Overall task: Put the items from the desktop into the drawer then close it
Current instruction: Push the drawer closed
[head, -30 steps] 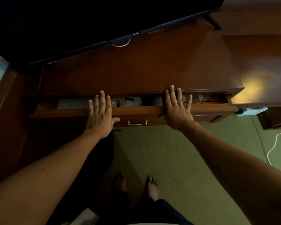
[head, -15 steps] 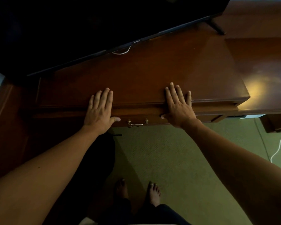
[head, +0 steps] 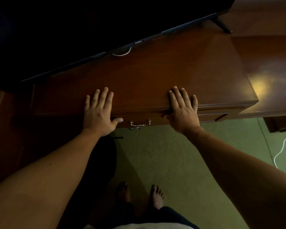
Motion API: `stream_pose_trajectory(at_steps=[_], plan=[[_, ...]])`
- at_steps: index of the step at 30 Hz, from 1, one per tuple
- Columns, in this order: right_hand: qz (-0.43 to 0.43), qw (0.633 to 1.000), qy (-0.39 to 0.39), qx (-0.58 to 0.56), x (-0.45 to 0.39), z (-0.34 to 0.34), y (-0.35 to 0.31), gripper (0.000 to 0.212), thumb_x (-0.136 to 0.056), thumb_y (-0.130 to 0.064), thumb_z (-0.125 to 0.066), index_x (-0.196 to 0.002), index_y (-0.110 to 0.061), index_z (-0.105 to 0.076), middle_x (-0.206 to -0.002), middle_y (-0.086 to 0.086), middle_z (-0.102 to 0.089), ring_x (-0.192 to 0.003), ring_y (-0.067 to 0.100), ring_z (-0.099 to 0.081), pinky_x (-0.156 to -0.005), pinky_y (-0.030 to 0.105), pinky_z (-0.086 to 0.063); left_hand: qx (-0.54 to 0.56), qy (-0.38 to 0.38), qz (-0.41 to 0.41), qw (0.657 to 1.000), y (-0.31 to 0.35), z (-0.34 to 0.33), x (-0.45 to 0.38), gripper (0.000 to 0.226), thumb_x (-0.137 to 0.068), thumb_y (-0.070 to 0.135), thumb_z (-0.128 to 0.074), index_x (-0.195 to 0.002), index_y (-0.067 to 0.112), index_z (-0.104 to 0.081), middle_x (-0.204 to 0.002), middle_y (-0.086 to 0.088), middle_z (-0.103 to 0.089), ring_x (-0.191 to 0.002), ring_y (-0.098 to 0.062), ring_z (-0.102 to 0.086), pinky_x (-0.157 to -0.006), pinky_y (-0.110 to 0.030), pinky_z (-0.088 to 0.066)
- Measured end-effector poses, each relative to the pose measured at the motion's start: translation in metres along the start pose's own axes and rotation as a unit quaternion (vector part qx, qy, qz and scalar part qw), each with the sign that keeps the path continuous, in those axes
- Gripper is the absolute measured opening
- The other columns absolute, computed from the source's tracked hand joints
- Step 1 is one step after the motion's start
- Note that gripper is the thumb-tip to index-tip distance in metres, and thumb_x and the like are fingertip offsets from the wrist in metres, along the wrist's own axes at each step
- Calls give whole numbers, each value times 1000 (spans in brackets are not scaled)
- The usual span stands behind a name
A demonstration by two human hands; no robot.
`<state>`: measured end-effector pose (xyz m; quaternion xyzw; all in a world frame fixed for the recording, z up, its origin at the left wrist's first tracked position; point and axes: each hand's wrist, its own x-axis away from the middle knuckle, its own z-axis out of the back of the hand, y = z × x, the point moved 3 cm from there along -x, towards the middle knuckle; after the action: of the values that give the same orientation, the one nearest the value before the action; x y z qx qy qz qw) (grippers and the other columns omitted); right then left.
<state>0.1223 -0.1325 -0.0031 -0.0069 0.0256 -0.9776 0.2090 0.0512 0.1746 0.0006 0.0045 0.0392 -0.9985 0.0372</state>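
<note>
- The fingers of both hands are straight and a little spread, and they hold nothing; they lie flat over the front edge of the desktop [head: 155, 76].
- The left hand [head: 98, 111] presses its palm against the drawer front [head: 155, 119], and its thumb points to the right, toward the metal handle [head: 139, 125].
- The right hand [head: 183, 111] presses in the same way on the other side of the handle, with its thumb low on the drawer front.
- Nearest to the camera, two bare feet [head: 157, 198] stand on the green carpet [head: 172, 162], with dark trousers just above the lower edge of the view.
- Both forearms reach up from the lower corners to the desk.
- A white cable [head: 281, 151] lies on the carpet at the right edge.
- The drawer is pushed in fully under the desktop; no gap shows along its top edge, so its contents cannot be seen.
- The handle hangs at the middle of the drawer front, between the two hands and touching neither.
- The brown wooden desktop shines a little, and a yellow spot of light [head: 259, 85] falls near its right end.
- Further back a dark television [head: 106, 22] stands on the desktop; one leg of its stand [head: 221, 25] shows at the top right.
- A loop of white wire [head: 122, 53] shows below the lower edge of the screen.
</note>
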Motion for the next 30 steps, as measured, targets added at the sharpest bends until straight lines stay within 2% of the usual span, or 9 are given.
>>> stream_pose_trajectory(at_steps=[9, 20, 24, 27, 30], plan=[[-19, 1000, 9, 7, -1, -1, -3, 89, -93, -52, -55, -160, -17, -7, -168, 4, -3, -153, 31, 0, -120, 59, -6, 3, 6, 9, 1000, -1, -4, -1, 104, -82, 80, -44, -159, 17, -13, -168, -8, -9, -153, -33, -9, -121, -58, -11], [-37, 999, -21, -5, -2, 3, -9, 91, -95, -48, -53, -159, -19, 6, -168, 2, 9, -153, 31, 11, -120, 59, 2, 17, -5, 8, 1000, -1, -4, -1, 105, -83, 78, -48, -160, 17, -10, -168, -8, -4, -153, -33, -5, -120, -59, -6], [-38, 998, -54, -12, -4, 10, -10, 91, -97, -47, -52, -159, -19, 9, -167, 1, 14, -152, 32, 14, -119, 60, 1, 31, -37, 8, 999, -1, 3, -1, 101, -88, 70, -51, -160, 19, 0, -168, -4, 8, -154, -30, 5, -121, -58, -2], [-39, 993, -108, -27, -6, 21, -13, 91, -98, -44, -52, -159, -19, 11, -166, 2, 18, -151, 33, 16, -119, 62, -1, 51, -91, 15, 994, 1, 14, 1, 98, -93, 61, -53, -159, 22, 7, -166, 0, 19, -153, -27, 14, -122, -57, 2], [-43, 986, -151, -58, -10, 37, -19, 86, -98, -39, -51, -160, -18, 5, -167, 4, 14, -152, 34, 13, -120, 61, -1, 96, -144, 22, 985, 2, 31, -3, 92, -95, 55, -54, -160, 24, 4, -167, -1, 17, -153, -28, 12, -123, -55, 0]])
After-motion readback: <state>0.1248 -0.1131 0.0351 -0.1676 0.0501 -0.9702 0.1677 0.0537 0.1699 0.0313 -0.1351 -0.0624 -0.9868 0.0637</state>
